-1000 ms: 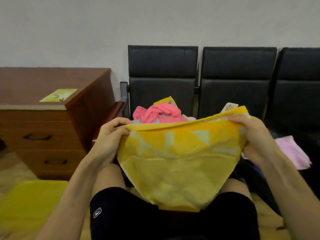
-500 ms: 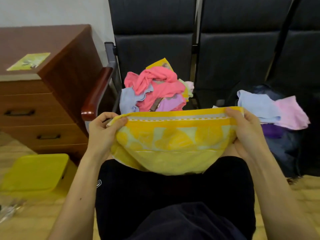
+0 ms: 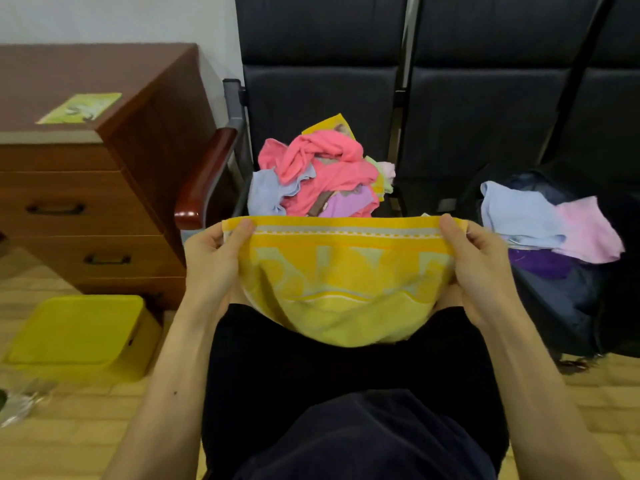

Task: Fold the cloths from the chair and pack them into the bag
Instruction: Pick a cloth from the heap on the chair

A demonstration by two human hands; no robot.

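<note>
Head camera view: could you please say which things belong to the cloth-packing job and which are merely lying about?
Job: yellow cloth, gripped by left hand and right hand; cloth pile on chair; dark bag.
Lying about: wooden desk; yellow box; green leaflet.

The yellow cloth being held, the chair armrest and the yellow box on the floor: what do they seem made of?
The yellow cloth is likely cotton terry, matt and fuzzy, with a woven border band. The chair armrest seems lacquered wood, reddish-brown with a glossy highlight at its end. The yellow box is probably moulded plastic, smooth with rounded corners.
</note>
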